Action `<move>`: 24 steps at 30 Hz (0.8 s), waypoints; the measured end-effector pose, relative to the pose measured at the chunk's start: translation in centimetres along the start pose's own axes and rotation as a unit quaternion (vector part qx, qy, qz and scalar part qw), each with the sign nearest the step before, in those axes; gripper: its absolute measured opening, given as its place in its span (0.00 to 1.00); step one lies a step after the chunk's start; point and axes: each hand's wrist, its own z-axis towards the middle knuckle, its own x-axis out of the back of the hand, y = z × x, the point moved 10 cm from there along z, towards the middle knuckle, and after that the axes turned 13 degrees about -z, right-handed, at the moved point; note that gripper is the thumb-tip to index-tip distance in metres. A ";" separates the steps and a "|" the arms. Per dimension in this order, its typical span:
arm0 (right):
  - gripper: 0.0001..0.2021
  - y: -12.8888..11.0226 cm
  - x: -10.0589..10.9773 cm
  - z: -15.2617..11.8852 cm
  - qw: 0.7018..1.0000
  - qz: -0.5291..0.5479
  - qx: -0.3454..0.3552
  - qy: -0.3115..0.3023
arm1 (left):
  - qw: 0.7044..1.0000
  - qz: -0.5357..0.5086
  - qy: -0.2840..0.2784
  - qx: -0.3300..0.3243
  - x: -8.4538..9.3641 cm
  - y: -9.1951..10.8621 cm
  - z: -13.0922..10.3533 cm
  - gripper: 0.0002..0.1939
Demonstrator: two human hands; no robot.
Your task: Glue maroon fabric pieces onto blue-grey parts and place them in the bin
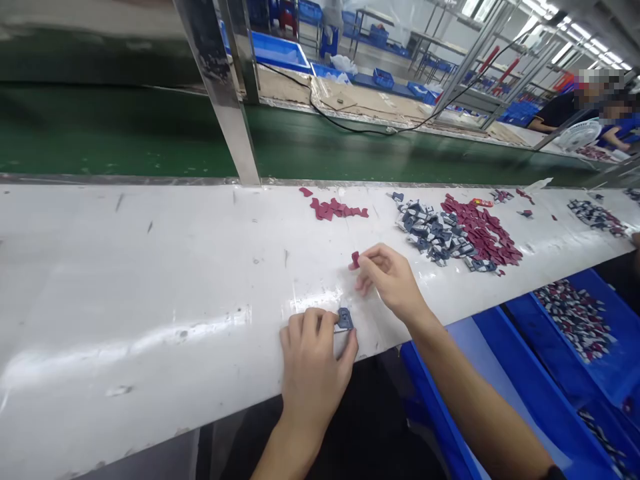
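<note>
My left hand (313,353) rests at the front edge of the white tabletop, its thumb and fingers closed on a small dark grey plastic part (344,319) with a lighter base. Just above and to the right, my right hand (387,277) pinches a small maroon piece (355,260) between thumb and fingertips, a little off the surface. Further back lies a loose group of maroon pieces (335,209). To the right are a heap of grey parts (433,230) and, touching it, a heap of maroon pieces (483,230).
Blue bins (520,353) stand below the table at right, one with mixed parts (575,317). A metal post (225,100) rises at the table's back edge, before a green conveyor belt (300,143). Two people (560,113) are at the far right.
</note>
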 end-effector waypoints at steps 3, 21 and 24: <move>0.16 1.2 -0.6 -4.0 0.982 0.176 -0.048 -0.056 | 1.000 0.006 -0.002 -0.011 -0.1 0.4 0.0 0.05; 0.11 3.5 1.3 -8.3 0.999 0.012 -0.018 -0.041 | 1.000 -0.001 0.004 -0.016 -0.3 0.9 0.0 0.09; 0.09 1.5 2.3 -8.9 0.979 -0.191 0.063 -0.020 | 1.000 -0.007 0.002 -0.020 -0.3 1.0 -0.1 0.10</move>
